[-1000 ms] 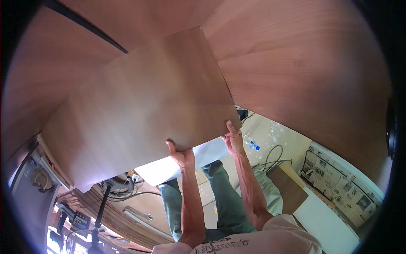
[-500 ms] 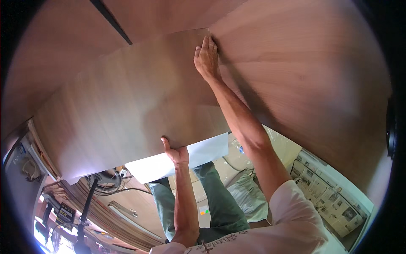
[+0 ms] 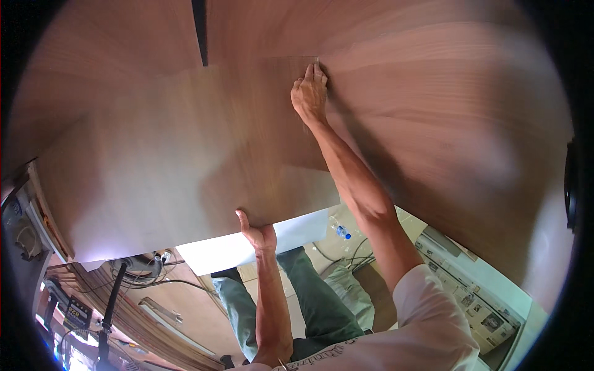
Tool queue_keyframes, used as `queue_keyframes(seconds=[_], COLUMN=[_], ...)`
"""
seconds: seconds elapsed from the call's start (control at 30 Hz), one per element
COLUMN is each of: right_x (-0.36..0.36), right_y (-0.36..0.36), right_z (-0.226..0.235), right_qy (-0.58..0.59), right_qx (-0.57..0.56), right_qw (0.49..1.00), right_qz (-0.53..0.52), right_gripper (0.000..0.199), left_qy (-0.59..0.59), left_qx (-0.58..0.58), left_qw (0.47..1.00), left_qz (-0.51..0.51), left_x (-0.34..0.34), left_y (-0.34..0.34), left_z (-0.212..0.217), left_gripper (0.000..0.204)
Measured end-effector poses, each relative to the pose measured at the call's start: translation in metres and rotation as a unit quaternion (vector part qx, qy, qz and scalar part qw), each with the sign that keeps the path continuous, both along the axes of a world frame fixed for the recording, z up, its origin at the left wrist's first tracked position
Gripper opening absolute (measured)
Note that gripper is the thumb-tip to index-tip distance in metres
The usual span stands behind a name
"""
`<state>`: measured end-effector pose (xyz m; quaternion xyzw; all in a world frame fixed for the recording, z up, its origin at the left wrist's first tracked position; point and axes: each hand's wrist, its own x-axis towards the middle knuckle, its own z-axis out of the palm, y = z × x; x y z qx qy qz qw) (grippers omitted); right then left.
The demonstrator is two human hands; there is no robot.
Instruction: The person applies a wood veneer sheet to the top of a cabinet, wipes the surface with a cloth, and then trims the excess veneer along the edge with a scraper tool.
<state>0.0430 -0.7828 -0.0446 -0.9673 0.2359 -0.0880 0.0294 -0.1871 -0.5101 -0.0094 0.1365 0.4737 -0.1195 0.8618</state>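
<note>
A broad wood-grain panel (image 3: 148,161) spans the view in front of me, with a white underside sheet showing below its near edge. My left hand (image 3: 257,237) grips that near edge, thumb lying on top and fingers hidden beneath. At the far right corner, my right hand (image 3: 309,96) is closed, its fingertips together where the panel meets a wood-grain side panel (image 3: 458,117). Anything between those fingertips is too small to make out. The white sheet (image 3: 216,252) sticks out on both sides of my left wrist.
A dark slot (image 3: 199,34) runs at the top. Below the panel are cables (image 3: 179,283), a bottle with a blue cap (image 3: 344,232), a pale bag (image 3: 352,287) and a black stand pole (image 3: 113,303). Printed paper (image 3: 470,303) lies at the lower right.
The view has shifted slightly, bringing the blue-capped bottle further into sight. My right fingers look more bent at the corner. My left hand keeps its hold on the near edge.
</note>
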Motion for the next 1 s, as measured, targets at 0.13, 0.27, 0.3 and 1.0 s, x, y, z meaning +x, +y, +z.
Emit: queue_keyframes(seconds=[0.13, 0.27, 0.3, 1.0], right_x=[0.009, 0.004, 0.009, 0.005], right_y=[0.008, -0.013, -0.007, 0.003], right_z=[0.009, -0.011, -0.012, -0.005], right_qy=[0.041, -0.011, -0.011, 0.064], right_qx=[0.112, -0.014, -0.01, 0.052], right_qw=[0.993, 1.0, 1.0, 0.996], right_qz=[-0.018, 0.019, 0.019, -0.017], right_gripper=[0.054, 0.053, 0.053, 0.055], left_qy=[0.0, -0.001, 0.0, -0.001], left_qx=[0.006, -0.019, -0.016, -0.067], left_qw=[1.0, 1.0, 1.0, 0.998], left_qz=[0.012, -0.002, -0.001, 0.003], left_x=[0.0, -0.001, 0.001, -0.002], left_y=[0.008, -0.002, -0.002, 0.006], left_z=[-0.002, -0.001, -0.002, 0.001], left_gripper=[0.051, 0.053, 0.053, 0.049])
